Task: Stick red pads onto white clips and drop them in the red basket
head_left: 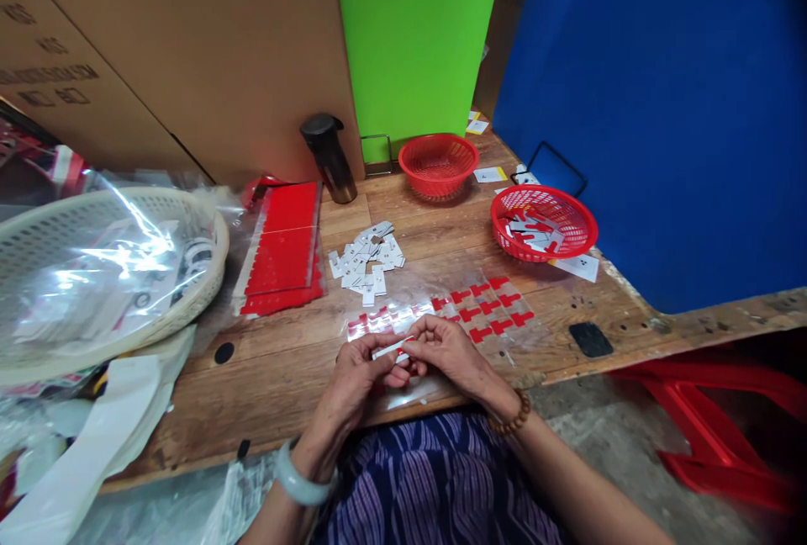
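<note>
With left hand (353,377) and right hand (452,350) we're pinching one small white card (387,349); loose cards (357,264) lie at eleven o'clock, card-holding red basket (581,227) at two!

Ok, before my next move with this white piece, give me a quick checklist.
1. White piece held: ok, at the fingertips of the left hand and right hand.
2. Red bit straight on it: cannot tell, too small.
3. Red T-shapes available: ok, several on the clear sheet.
4. White pile neatly stacked: not ok, loosely scattered.
5. Black tumbler upright: ok.
</note>
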The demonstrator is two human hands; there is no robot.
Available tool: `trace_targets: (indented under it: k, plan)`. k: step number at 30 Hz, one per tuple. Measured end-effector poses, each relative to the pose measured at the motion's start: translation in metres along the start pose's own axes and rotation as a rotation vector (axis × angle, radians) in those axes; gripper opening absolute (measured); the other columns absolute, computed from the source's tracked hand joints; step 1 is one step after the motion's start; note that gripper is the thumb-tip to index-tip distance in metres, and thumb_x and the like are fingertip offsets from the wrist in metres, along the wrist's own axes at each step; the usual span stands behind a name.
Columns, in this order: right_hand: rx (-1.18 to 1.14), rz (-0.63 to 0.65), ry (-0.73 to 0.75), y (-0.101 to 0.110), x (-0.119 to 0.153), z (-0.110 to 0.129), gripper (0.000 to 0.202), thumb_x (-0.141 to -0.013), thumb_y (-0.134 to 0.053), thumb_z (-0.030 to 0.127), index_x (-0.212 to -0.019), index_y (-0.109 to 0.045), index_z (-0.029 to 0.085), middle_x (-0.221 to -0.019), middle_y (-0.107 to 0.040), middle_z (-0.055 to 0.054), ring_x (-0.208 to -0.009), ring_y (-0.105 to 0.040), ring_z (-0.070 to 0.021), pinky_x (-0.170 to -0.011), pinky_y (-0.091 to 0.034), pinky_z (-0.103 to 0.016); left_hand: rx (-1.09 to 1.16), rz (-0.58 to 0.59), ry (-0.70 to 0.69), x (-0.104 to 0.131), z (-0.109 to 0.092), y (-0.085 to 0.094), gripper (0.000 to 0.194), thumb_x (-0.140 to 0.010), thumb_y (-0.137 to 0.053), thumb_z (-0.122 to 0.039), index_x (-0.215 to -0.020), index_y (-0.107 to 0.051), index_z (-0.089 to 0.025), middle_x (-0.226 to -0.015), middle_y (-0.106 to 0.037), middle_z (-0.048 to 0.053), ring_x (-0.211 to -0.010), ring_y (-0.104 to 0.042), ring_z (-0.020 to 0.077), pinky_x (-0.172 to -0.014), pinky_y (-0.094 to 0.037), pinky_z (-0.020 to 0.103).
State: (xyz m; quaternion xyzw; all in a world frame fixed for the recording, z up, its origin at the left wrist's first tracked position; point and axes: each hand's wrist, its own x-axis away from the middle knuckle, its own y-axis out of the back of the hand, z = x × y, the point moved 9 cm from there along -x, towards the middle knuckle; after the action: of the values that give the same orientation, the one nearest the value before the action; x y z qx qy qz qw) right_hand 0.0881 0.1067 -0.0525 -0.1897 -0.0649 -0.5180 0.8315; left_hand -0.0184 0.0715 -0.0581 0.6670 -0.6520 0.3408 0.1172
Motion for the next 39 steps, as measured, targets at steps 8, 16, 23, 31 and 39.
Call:
trace_targets:
  k: [8,16,23,31,39]
  plan:
    - [-0.063,-0.161,0.065,0.034,-0.006,0.008,0.027,-0.07,-0.07,0.04,-0.067,-0.056,0.017,-0.049,-0.058,0.004,-0.04,-0.051,-0.0089,-0.045,-0.04,-0.021,0.116,-0.015,-0.08,-0.004,-0.003,-0.006,0.045,-0.061,-0.078,-0.031,-0.096,-0.057,-0.01,-0.069,-0.071,0.009,-0.057,-0.067,0.0149,-0.057,-0.053,0.023]
    - [-0.615,-0.545,0.48,0.134,-0.01,0.079,0.011,-0.073,-0.068,0.027,-0.073,-0.06,0.021,-0.068,-0.06,0.004,-0.06,-0.056,-0.0081,-0.071,-0.051,-0.025,0.224,-0.094,-0.104,-0.012,0.01,0.013,0.045,-0.061,-0.079,-0.024,-0.099,-0.058,-0.012,-0.091,-0.068,0.01,-0.077,-0.067,0.0143,-0.072,-0.052,0.024]
    - [0.412,-0.29,0.361,0.045,-0.068,0.075,0.014,-0.08,-0.057,0.029,-0.088,-0.058,0.017,-0.077,-0.06,-0.001,-0.063,-0.057,-0.0122,-0.06,-0.046,-0.026,0.23,-0.109,-0.108,-0.015,0.016,0.016,0.044,-0.06,-0.08,-0.027,-0.096,-0.059,-0.012,-0.088,-0.069,0.01,-0.076,-0.067,0.0144,-0.07,-0.051,0.023]
    - [1.006,-0.161,0.442,-0.033,-0.11,0.056,0.011,-0.074,-0.057,0.01,-0.085,-0.06,0.013,-0.089,-0.053,-0.007,-0.085,-0.048,-0.0188,-0.081,-0.038,-0.032,0.232,-0.105,-0.134,-0.02,0.02,0.018,0.051,-0.057,-0.081,-0.032,-0.096,-0.058,-0.011,-0.089,-0.068,0.009,-0.077,-0.067,0.0153,-0.07,-0.051,0.024]
    - [1.085,-0.205,0.415,-0.019,-0.124,0.053,0.004,-0.072,-0.06,0.015,-0.075,-0.056,0.016,-0.076,-0.053,-0.002,-0.071,-0.048,-0.0145,-0.066,-0.036,-0.024,0.236,-0.107,-0.125,-0.021,0.019,0.019,0.051,-0.057,-0.081,-0.033,-0.096,-0.058,-0.011,-0.088,-0.068,0.009,-0.076,-0.067,0.0145,-0.069,-0.051,0.023]
